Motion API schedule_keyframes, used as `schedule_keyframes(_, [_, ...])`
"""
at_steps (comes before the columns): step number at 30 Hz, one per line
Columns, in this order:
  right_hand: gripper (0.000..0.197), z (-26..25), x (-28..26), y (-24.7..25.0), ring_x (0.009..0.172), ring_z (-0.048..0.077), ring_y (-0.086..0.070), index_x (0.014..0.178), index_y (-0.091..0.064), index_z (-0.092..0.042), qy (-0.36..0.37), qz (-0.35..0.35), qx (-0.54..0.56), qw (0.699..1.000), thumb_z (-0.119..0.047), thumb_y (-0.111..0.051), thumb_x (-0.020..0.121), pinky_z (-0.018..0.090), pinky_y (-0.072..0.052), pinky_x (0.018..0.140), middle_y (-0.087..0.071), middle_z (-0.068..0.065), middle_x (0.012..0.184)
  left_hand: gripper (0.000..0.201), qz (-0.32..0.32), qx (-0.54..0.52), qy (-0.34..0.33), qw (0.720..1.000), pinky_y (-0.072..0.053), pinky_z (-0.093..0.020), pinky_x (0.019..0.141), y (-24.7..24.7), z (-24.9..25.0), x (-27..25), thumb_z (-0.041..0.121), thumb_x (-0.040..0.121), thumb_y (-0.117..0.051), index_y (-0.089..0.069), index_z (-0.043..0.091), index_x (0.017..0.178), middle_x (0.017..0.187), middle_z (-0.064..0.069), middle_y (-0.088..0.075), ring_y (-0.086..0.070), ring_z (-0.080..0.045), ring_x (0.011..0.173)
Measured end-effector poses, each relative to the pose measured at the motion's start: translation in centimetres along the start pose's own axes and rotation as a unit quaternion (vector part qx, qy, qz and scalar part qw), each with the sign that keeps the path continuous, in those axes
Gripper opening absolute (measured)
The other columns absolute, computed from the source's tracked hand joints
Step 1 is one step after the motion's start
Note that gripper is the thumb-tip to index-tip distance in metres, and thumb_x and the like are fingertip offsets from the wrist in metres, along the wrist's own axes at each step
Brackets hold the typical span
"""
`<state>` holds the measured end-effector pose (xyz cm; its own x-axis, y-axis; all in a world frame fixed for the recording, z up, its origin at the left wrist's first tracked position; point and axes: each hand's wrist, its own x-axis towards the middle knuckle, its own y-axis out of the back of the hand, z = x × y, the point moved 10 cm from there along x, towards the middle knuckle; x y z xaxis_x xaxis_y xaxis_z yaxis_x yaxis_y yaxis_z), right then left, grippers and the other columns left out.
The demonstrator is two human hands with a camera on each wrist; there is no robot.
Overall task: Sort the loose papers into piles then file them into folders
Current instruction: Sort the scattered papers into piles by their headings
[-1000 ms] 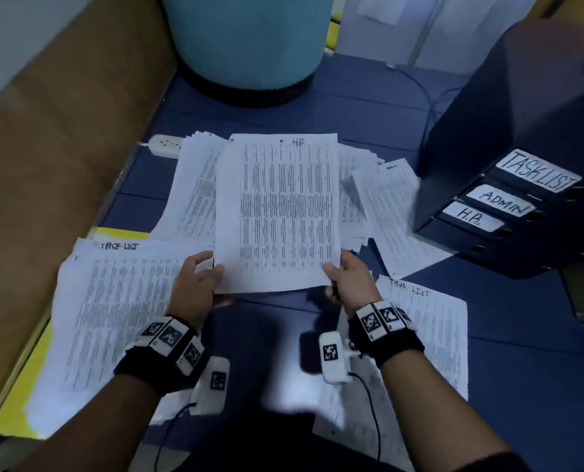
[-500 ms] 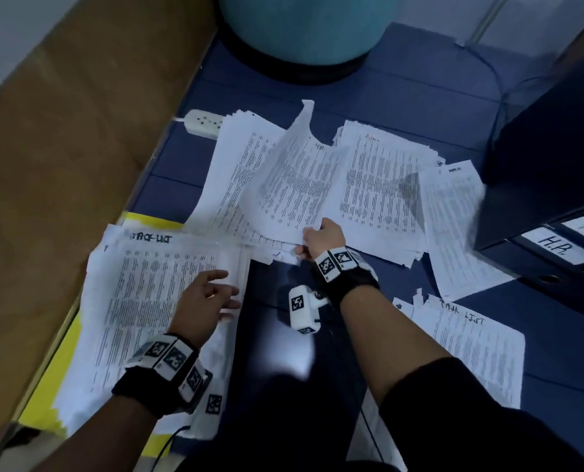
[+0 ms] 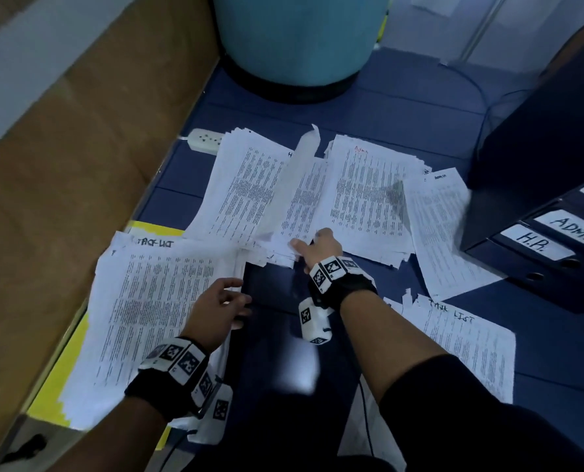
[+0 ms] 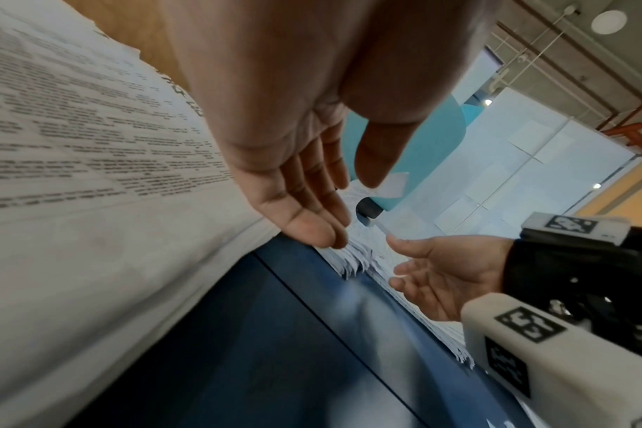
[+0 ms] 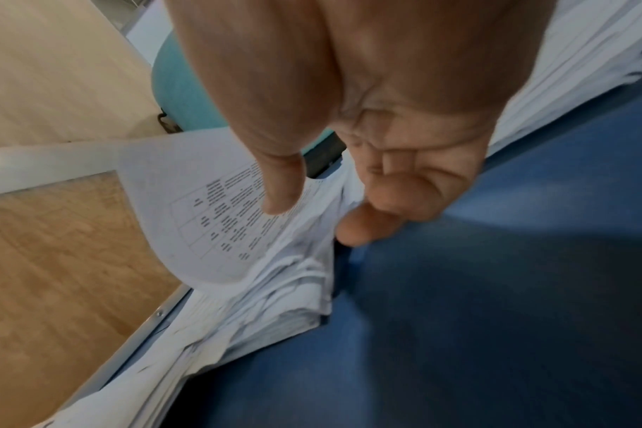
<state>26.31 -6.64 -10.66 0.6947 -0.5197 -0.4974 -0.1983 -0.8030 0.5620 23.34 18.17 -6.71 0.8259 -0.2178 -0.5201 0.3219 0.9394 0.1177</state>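
On blue floor: three binders (image 3: 539, 243), five paper piles (image 3: 154, 301).

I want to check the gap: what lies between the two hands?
Only bare blue floor lies between the left hand and the right hand, as the head view shows.

right hand (image 3: 319, 245) pinches curled sheet (image 3: 297, 195) | left hand (image 3: 221, 306) relaxed

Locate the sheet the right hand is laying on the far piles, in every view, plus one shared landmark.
Head: curled sheet centre, right hand at its near edge.
Left wrist: only a small pale corner past the thumb, probably the same sheet.
Right wrist: sheet left of centre, thumb on it.
Landmark: teal round base.
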Motion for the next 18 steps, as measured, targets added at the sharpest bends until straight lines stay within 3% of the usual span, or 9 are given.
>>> schedule_keyframes(4, [0.044,3.4,-2.0,3.9,0.076,0.030,-0.064,0.105,-0.048,-0.010,0.002,0.020,0.000,1.000,-0.039,-0.072,0.082,0.038,-0.054,0.067,-0.061,0.011,0.093,0.018,-0.021,0.012,0.000,1.000,-0.048,-0.031,0.062,-1.5,-0.2,-1.2,-0.002,0.093,-0.051,-0.054,0.013,0.104,0.093,-0.013,-0.062,-0.061,-0.022,0.073])
schedule_keyframes(9, [0.025,12.8,-6.2,11.9,0.067,0.026,-0.063,0.080,-0.053,-0.013,-0.035,0.065,0.035,0.997,-0.029,-0.072,0.083,0.035,-0.052,0.064,-0.061,0.006,0.078,0.023,-0.082,0.031,-0.009,0.996,-0.042,-0.029,0.056,-7.0,-0.6,-1.9,-0.006,0.093,-0.050,-0.054,0.017,0.097,0.090,-0.011,-0.061,-0.058,-0.022,0.070])
schedule_keyframes(13, [0.020,22.7,-11.5,20.1,0.078,0.028,-0.063,0.093,-0.057,-0.013,-0.130,0.157,0.034,0.978,-0.026,-0.070,0.086,0.028,-0.042,0.062,-0.066,0.010,0.089,0.021,-0.133,0.094,-0.026,0.986,-0.044,-0.021,0.048,-13.7,-1.4,-2.6,-0.005,0.091,-0.053,-0.054,0.015,0.097,0.087,-0.006,-0.058,-0.054,-0.018,0.068])
schedule_keyframes(16, [0.043,29.6,-15.4,23.8,0.099,0.029,-0.058,0.119,-0.056,-0.010,-0.201,0.192,0.003,0.960,-0.032,-0.071,0.085,0.027,-0.039,0.075,-0.059,0.013,0.117,0.020,-0.157,0.176,-0.055,0.970,-0.047,-0.029,0.065,-18.2,-2.0,-3.1,0.000,0.088,-0.059,-0.057,0.016,0.099,0.094,-0.003,-0.059,-0.055,-0.020,0.081])
schedule_keyframes(18, [0.049,32.6,-16.7,24.6,0.106,0.034,-0.057,0.118,-0.056,-0.016,-0.225,0.194,-0.014,0.955,-0.043,-0.073,0.080,0.035,-0.048,0.082,-0.056,0.014,0.125,0.022,-0.152,0.217,-0.081,0.961,-0.048,-0.033,0.077,-20.1,-1.3,-3.2,0.000,0.087,-0.061,-0.058,0.012,0.106,0.103,-0.006,-0.061,-0.057,-0.021,0.090])
